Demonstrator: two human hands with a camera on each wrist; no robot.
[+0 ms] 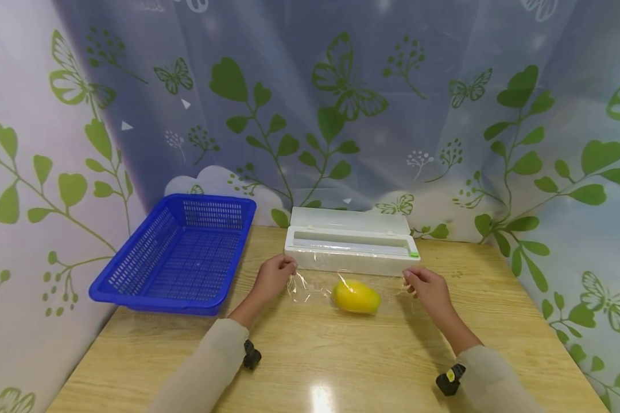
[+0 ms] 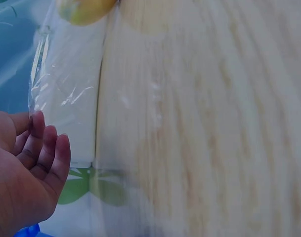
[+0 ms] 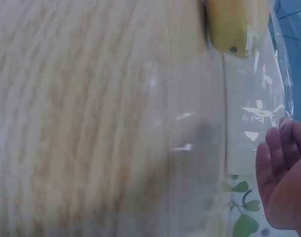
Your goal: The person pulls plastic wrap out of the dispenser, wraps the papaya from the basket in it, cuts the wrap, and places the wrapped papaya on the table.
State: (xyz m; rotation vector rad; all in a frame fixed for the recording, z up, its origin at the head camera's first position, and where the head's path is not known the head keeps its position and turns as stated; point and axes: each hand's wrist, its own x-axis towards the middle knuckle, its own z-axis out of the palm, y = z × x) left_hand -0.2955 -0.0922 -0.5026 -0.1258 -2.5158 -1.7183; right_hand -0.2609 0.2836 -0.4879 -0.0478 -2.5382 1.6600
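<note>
A clear sheet of plastic wrap [image 1: 315, 282] stretches between both hands, in front of the white wrap dispenser box [image 1: 351, 264]. My left hand [image 1: 275, 276] pinches its left edge between thumb and forefinger; in the left wrist view the other fingers of the left hand [image 2: 34, 163] curve loosely. At the opposite edge my right hand [image 1: 426, 288] pinches the film, also seen in the right wrist view at the fingertips of the right hand [image 3: 286, 173]. A yellow mango-like fruit [image 1: 356, 297] lies on the table between the hands, with film over or behind it.
The dispenser's lid [image 1: 348, 218] stands raised at the back, and a roll [image 1: 351, 245] shows inside. To the left sits a blue plastic basket [image 1: 227, 252] with slotted walls. A patterned curtain [image 1: 299, 86] hangs behind the wooden table [image 1: 310, 355].
</note>
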